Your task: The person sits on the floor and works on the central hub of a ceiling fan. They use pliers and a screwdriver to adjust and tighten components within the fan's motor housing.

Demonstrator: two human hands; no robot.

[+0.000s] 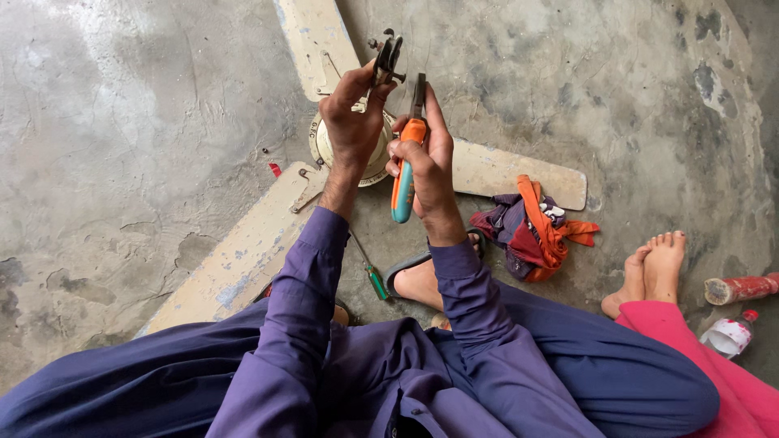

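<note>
A small dark metal bracket part with bolts (386, 58) is pinched in the fingertips of the left hand (353, 122), raised directly above the round cream motor hub of a dismantled ceiling fan (320, 146) lying on the grey concrete floor (138, 138). The part sticks up past the fingers. A pair of pliers with orange and teal handles (404, 166) is gripped in the closed right hand (426, 158), just right of the left hand and over the hub's right edge; the dark metal nose points up and ends just beside the bracket part, contact cannot be told.

Three worn cream blades (243, 251) are spread from the hub: one up, one right, one down-left. A green-handled screwdriver (372, 276) is seen below the hub, beside a foot in a dark sandal (418, 280). A bundle of orange and purple cloth (531, 227) lies right of the hub, past the right blade. Further right, another person's bare feet (653, 268) and pink garment are seen, then a red cylinder (740, 288) and a small plastic bottle with red cap (730, 334).
</note>
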